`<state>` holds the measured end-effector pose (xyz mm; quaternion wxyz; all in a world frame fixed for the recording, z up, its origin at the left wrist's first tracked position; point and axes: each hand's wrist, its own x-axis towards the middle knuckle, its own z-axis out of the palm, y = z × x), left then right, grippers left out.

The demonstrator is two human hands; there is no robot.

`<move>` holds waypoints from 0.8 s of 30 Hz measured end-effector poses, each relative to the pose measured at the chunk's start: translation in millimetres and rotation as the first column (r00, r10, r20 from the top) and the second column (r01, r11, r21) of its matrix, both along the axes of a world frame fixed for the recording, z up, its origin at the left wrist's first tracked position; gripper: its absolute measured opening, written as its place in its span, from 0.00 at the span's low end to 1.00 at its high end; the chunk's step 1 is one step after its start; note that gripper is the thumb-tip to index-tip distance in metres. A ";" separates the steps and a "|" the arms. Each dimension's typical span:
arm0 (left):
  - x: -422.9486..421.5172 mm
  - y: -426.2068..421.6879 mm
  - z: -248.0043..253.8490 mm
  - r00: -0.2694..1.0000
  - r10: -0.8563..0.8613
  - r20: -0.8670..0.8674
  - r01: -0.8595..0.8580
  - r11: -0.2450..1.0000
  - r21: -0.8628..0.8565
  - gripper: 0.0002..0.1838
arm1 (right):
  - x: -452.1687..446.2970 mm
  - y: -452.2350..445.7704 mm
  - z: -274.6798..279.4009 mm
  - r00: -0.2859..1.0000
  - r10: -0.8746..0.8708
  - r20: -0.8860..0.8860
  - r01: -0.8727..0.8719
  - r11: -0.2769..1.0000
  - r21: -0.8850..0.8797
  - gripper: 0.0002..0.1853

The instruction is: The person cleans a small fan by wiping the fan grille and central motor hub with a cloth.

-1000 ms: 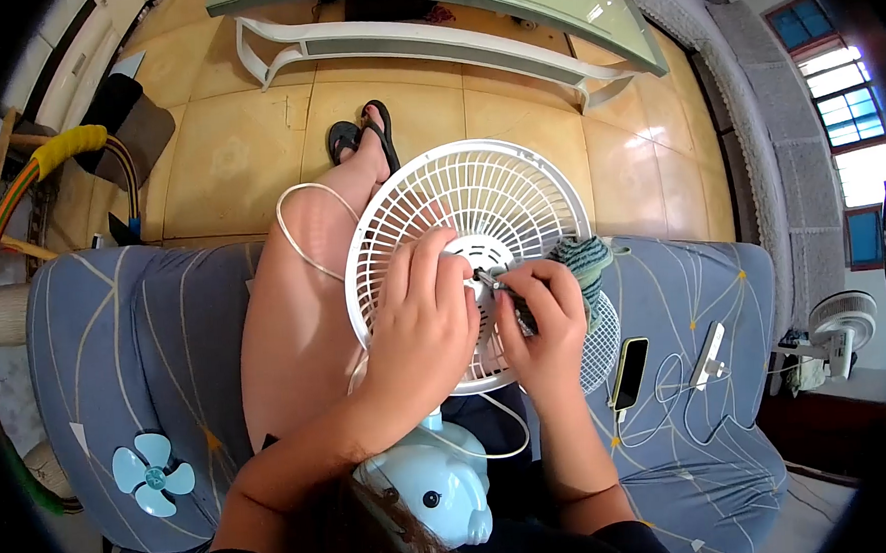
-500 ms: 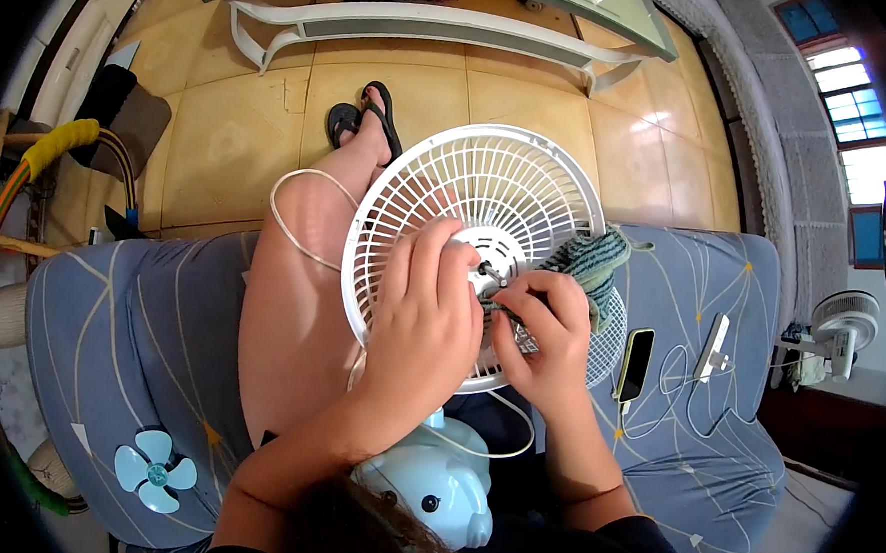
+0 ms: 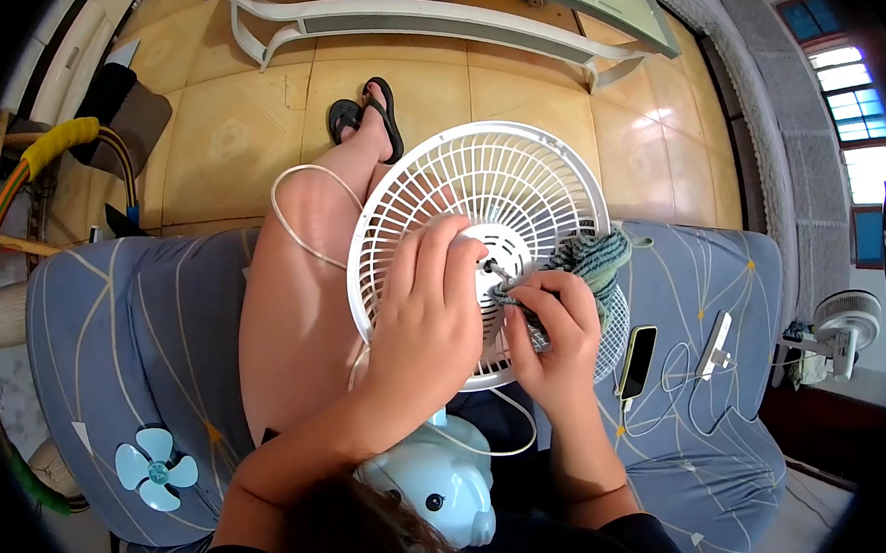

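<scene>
A white desk fan's rear grille [image 3: 399, 204] lies in my lap, its front guard off and the thin metal shaft bare at the hub. My left hand [image 3: 430, 312] is curled over the hub, fingers close together, gripping the fan there; its thumb is hidden. My right hand [image 3: 556, 331] pinches part of a green-and-dark striped cloth [image 3: 598, 263] beside the shaft. The rest of the cloth hangs over the grille's right rim. Below the grille sits the light-blue animal-shaped fan base [image 3: 444, 477], with a white cord looping around.
The blue fan blade [image 3: 157, 471] lies on the patterned sofa [image 3: 181, 340] at left. On the right are a mesh guard [image 3: 612, 338], a phone [image 3: 638, 361] on a cable and a power strip [image 3: 715, 344]. A glass-topped table [image 3: 450, 21] stands ahead.
My right hand has moved slightly right, and the cloth now reaches the shaft between its fingers, more bunched up. The fan has shifted a little to the right; my left hand stays on the hub.
</scene>
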<state>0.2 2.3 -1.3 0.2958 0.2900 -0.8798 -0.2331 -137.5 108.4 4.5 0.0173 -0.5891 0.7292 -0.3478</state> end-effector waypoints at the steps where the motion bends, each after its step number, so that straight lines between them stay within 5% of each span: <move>1: -0.2 0.3 -0.3 1.000 -0.001 0.003 0.001 1.000 0.001 0.21 | -1.1 0.6 0.5 1.000 0.002 0.004 -0.002 1.000 0.003 0.11; 24: 1.7 0.0 -0.4 1.000 0.005 -0.017 -0.004 0.999 0.033 0.20 | 4.2 -2.0 14.6 1.000 -0.020 -0.001 0.020 0.993 0.116 0.11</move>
